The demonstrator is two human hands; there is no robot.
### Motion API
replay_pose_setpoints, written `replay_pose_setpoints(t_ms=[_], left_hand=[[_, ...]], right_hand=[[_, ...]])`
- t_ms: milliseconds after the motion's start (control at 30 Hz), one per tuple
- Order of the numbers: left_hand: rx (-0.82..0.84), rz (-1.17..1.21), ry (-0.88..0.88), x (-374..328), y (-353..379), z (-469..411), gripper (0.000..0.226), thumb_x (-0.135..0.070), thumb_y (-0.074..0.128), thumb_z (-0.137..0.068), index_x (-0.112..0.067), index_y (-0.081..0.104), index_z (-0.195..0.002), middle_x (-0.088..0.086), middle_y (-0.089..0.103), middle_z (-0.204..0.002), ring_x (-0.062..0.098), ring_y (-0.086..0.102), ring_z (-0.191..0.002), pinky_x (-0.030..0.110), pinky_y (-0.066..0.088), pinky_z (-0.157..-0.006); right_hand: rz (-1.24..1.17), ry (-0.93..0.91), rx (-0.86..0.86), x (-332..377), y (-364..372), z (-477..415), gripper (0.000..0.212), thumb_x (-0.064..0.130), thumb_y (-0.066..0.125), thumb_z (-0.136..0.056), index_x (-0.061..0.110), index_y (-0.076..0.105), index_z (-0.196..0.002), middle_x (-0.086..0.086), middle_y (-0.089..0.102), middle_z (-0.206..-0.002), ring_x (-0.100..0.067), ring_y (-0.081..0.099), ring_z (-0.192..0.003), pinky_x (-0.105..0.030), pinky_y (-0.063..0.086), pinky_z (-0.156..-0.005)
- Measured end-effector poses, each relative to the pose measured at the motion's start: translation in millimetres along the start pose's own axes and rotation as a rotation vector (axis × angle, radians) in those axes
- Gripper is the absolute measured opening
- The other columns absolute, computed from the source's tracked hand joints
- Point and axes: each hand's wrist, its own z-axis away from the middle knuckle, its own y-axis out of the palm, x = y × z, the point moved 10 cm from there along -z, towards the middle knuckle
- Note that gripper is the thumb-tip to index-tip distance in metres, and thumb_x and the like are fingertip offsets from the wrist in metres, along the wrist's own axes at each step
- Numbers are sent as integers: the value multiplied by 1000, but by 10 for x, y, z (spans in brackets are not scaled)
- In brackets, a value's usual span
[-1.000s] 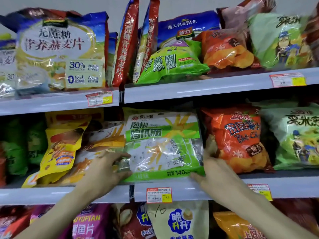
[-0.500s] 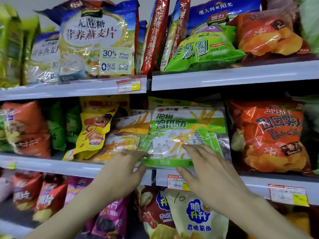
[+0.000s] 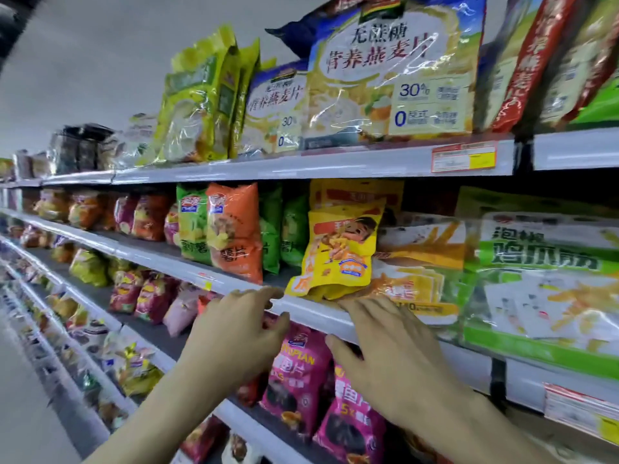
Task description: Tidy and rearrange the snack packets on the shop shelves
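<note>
- Holding both bare hands up at the front lip of the middle shelf (image 3: pixel 311 314), backs toward the camera, with nothing in either.
- Showing the left hand (image 3: pixel 241 336) loosely curved and gripping nothing, with its fingertips at the lip just beside the lower left corner of the yellow packet (image 3: pixel 338 249).
- Showing the right hand (image 3: pixel 395 356) flat and spread, with straight fingers (image 3: pixel 351 306) pointing up and left at the packet's bottom edge; not possible to tell whether touching it or only near.
- Finding the yellow packet at the shelf front, between the green bags (image 3: pixel 294 226) on one side and a flat orange packet (image 3: pixel 418 259) on the other.
- Noting its long axis near upright but tipping, top leaning right against the orange packet, lower left corner poking out past the lip.
- Judging the relation that matters: packet lying just above and between the two hands, left hand at the jutting corner, right hand under the base, neither clearly nearer.
- Expecting, as a guess, a two-sided squaring: nudging the corner back with the left while steadying or lifting the base with the right.
- Risking a slide off the lip onto the pink packets (image 3: pixel 298 373) below if pushing only one side of so limp a pouch.
</note>
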Motion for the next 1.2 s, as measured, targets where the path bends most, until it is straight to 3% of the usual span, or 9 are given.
replay_pose_setpoints(t_ms=[167, 333, 500, 633, 833, 967, 1067, 1200], left_hand=[[26, -97, -87, 987, -154, -131, 66, -66, 38, -88, -39, 55, -146, -9, 71, -127, 21, 65, -118, 37, 55, -90], [-12, -113, -126, 1817, -263, -257, 63, -70, 38, -90, -39, 56, -141, -12, 71, -117, 18, 67, -106, 38, 57, -85], [11, -133, -127, 2361, -239, -446, 52, -61, 51, -97, -38, 54, -144, -9, 73, -117, 18, 68, -109, 37, 57, -87], [50, -156, -157, 2734, -119, -756, 50, -57, 49, -95, -33, 55, -139, -5, 72, -116, 21, 67, -106, 36, 54, -78], [25, -107, -222, 3150, 149, -1429, 59, -50, 53, -94, -26, 48, -148, -2, 74, -107, 25, 69, -101, 36, 52, -66], [-27, -22, -223, 3210, 270, -1817, 64, -53, 58, -97, -14, 43, -145, 7, 66, -127, 30, 64, -111, 40, 54, -81], [-36, 155, -278, 3330, 389, -2078, 86, -63, 65, -89, -13, 36, -151, 11, 56, -141, 34, 57, -127, 48, 52, -99], [-32, 320, -353, 3427, 525, -2383, 123, -68, 75, -82, -7, 8, -166, 16, 32, -166, 35, 38, -150, 50, 39, -116]], right_hand=[[3, -20, -80, 694, 234, -646, 54, 63, 38, -89, 27, 70, -115, 10, 69, -102, -18, 65, -99, -36, 56, -79], [2, -61, -62, 1239, 518, -1418, 56, 62, 35, -101, 27, 48, -142, 7, 56, -139, -21, 48, -132, -39, 41, -106], [-104, 10, -89, 1458, 747, -1929, 72, 61, 39, -102, 25, 21, -162, 5, 33, -164, -21, 37, -146, -36, 36, -113], [-280, 68, -162, 1407, 953, -2127, 88, 60, 51, -98, 23, 6, -164, 4, 14, -171, -21, 26, -153, -39, 34, -121], [-427, 147, -207, 1185, 1180, -2473, 106, 61, 65, -90, 27, -2, -164, 5, 14, -170, -24, 27, -153, -47, 38, -116], [-566, 198, -206, 1027, 1244, -2676, 113, 66, 72, -82, 29, 2, -164, 6, 24, -167, -22, 32, -150, -48, 38, -113], [-658, 207, -216, 985, 1294, -2781, 119, 82, 70, -68, 34, 12, -161, 6, 40, -157, -22, 46, -141, -53, 46, -108], [-707, 214, -220, 1009, 1345, -2856, 127, 89, 67, -56, 41, 9, -158, 10, 42, -152, -20, 48, -136, -54, 49, -105]])
